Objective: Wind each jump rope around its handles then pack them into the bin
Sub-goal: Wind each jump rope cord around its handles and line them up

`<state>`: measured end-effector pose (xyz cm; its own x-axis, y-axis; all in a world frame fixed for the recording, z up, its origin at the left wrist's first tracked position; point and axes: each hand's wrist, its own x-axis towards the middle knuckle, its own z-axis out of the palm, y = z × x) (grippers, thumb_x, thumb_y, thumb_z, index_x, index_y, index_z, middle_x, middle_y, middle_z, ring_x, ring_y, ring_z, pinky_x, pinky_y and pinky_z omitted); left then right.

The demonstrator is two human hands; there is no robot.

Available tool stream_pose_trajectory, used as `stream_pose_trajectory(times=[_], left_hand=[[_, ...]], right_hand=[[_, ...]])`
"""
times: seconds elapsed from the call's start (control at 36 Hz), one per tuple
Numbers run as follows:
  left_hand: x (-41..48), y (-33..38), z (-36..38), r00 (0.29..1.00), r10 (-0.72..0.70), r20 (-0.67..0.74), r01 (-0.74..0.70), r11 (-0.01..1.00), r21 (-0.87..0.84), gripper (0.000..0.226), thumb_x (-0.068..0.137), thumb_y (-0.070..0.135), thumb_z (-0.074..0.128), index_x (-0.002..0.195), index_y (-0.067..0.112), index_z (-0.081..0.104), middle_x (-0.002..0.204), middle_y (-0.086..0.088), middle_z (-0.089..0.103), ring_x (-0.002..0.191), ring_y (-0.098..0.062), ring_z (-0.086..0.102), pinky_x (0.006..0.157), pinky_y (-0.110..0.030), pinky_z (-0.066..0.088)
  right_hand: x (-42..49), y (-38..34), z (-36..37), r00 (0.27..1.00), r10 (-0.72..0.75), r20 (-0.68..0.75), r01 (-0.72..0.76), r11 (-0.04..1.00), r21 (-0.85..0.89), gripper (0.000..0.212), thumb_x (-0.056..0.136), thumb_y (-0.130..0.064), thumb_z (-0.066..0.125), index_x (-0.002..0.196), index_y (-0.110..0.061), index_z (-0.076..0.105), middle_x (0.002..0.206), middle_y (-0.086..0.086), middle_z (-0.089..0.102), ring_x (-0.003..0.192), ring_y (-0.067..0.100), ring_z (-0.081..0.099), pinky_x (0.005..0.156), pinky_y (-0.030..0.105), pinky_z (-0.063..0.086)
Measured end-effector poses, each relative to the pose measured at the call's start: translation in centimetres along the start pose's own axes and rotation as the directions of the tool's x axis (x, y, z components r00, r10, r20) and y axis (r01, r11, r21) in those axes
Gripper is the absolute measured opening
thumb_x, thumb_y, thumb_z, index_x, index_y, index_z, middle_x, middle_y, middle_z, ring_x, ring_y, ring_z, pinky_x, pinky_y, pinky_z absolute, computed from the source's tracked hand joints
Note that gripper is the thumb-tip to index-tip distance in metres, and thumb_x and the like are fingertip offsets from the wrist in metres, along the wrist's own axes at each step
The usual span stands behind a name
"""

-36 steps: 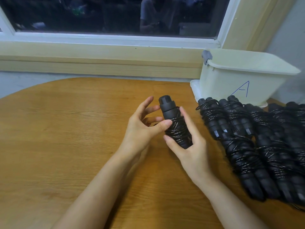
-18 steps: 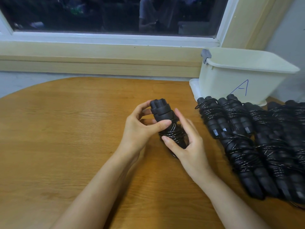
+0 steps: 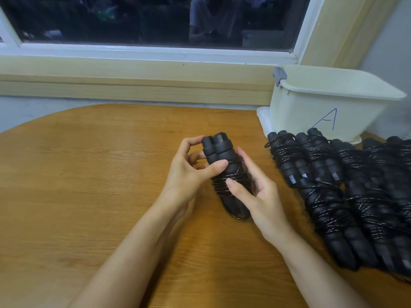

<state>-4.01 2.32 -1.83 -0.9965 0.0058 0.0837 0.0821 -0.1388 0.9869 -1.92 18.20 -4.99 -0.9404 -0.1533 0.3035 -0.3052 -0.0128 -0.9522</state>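
In the middle of the frame both hands hold one black jump rope (image 3: 219, 150) just above the wooden table (image 3: 89, 174). Its two handles lie side by side, capped ends pointing up and away, with thin cord wound round their middle. The left hand (image 3: 186, 172) grips the upper part: the thumb presses across the front of the handles, the forefinger curls to the cap, and the other fingers are mostly hidden behind the bundle. The right hand (image 3: 260, 196) holds the lower part, with its thumb laid on the cord turns and its fingers reaching up the far side, where only their edges show. A small loop of cord sticks out below the right palm. The bottom ends of the handles are covered by that hand, so I cannot tell how they sit.

At the right of the frame a pile of wound ropes (image 3: 333, 185) lies in rows on the table (black on black and partly blurred, so single ropes are hard to count). The pile runs off the right edge and its lower end smears out of focus.

Behind the pile, at the upper right, stands a cream bin (image 3: 311, 103) with a grey latch (image 3: 279, 75) and a blue letter A (image 3: 327, 121) on its side. Its inside cannot be seen from this angle. A dark window (image 3: 155, 18) fills the top of the frame, showing only dim reflections.
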Motion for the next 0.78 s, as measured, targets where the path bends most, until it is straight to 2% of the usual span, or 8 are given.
stream_pose_trajectory(times=[0.08,0.19,0.33,0.42,0.5,0.58,0.67,0.78], left_hand=[[0.17,-0.1,-0.2,1.0,0.004,-0.009,-0.004,1.0,0.007,0.069,0.061,0.025,0.082,0.124,0.021,0.055,0.102,-0.01,0.066,0.086,-0.025,0.066,0.079,-0.028,0.057],[0.18,-0.09,-0.21,1.0,0.014,-0.003,-0.014,1.0,0.01,0.068,0.06,0.023,0.081,0.123,0.021,0.055,0.09,0.0,0.063,0.081,-0.019,0.063,0.074,-0.024,0.057],[0.23,0.09,-0.29,0.999,0.035,0.021,-0.035,0.999,0.005,0.065,0.062,0.021,0.08,0.122,0.021,0.056,0.087,0.002,0.063,0.075,-0.013,0.063,0.071,-0.022,0.055],[0.25,0.18,-0.46,0.998,0.039,0.04,-0.039,0.999,0.012,0.064,0.063,0.02,0.079,0.123,0.022,0.056,0.089,0.0,0.064,0.08,-0.019,0.063,0.078,-0.03,0.056],[0.3,0.3,-0.67,0.997,0.031,0.066,-0.031,0.999,0.003,0.06,0.065,0.018,0.079,0.121,0.025,0.057,0.091,0.001,0.065,0.083,-0.021,0.063,0.081,-0.033,0.056],[0.32,0.58,-0.74,0.997,0.019,0.073,-0.018,1.0,-0.013,0.059,0.066,0.016,0.077,0.121,0.024,0.057,0.091,0.001,0.067,0.079,-0.017,0.061,0.068,-0.021,0.053],[0.22,0.66,-0.69,0.998,0.015,0.063,-0.014,1.0,-0.015,0.058,0.066,0.016,0.077,0.12,0.026,0.058,0.094,-0.001,0.068,0.08,-0.017,0.063,0.065,-0.018,0.051],[0.12,0.47,-0.39,1.0,0.026,0.005,-0.026,0.999,-0.02,0.055,0.072,0.008,0.079,0.121,0.023,0.058,0.088,0.002,0.067,0.071,-0.011,0.065,0.061,-0.017,0.049]], right_hand=[[0.08,-0.05,-0.28,0.999,0.039,0.01,-0.04,0.997,0.072,0.066,0.085,-0.021,0.065,0.146,-0.025,0.041,0.128,-0.029,0.061,0.124,-0.004,0.054,0.092,0.012,0.046],[0.06,0.0,-0.46,0.996,0.092,0.011,-0.093,0.985,0.146,0.067,0.087,-0.022,0.066,0.149,-0.021,0.041,0.134,-0.012,0.062,0.125,0.007,0.058,0.091,0.019,0.05],[0.2,0.07,-0.5,0.991,0.135,-0.002,-0.132,0.97,0.203,0.064,0.087,-0.024,0.069,0.146,-0.031,0.043,0.135,0.001,0.063,0.123,0.017,0.061,0.094,0.031,0.054],[0.26,-0.12,-0.72,0.989,0.144,-0.005,-0.14,0.965,0.223,0.06,0.084,-0.024,0.067,0.141,-0.033,0.048,0.124,0.006,0.068,0.112,0.024,0.067,0.088,0.038,0.057],[0.31,-0.32,-0.83,0.987,0.157,-0.023,-0.146,0.954,0.263,0.055,0.083,-0.023,0.066,0.136,-0.029,0.052,0.12,0.007,0.07,0.108,0.025,0.068,0.082,0.035,0.058],[0.44,-0.61,-0.86,0.985,0.169,-0.037,-0.149,0.938,0.312,0.053,0.084,-0.023,0.069,0.135,-0.024,0.055,0.126,0.001,0.067,0.116,0.019,0.065,0.086,0.029,0.056],[0.5,-0.68,-0.99,0.981,0.185,-0.062,-0.151,0.921,0.358,0.053,0.085,-0.023,0.065,0.136,-0.021,0.055,0.129,0.0,0.066,0.119,0.017,0.063,0.09,0.028,0.055],[0.31,-0.5,-0.75,0.984,0.103,-0.148,-0.068,0.972,0.225,0.048,0.087,-0.027,0.062,0.134,-0.026,0.056,0.127,-0.004,0.068,0.121,0.011,0.061,0.096,0.025,0.051]])
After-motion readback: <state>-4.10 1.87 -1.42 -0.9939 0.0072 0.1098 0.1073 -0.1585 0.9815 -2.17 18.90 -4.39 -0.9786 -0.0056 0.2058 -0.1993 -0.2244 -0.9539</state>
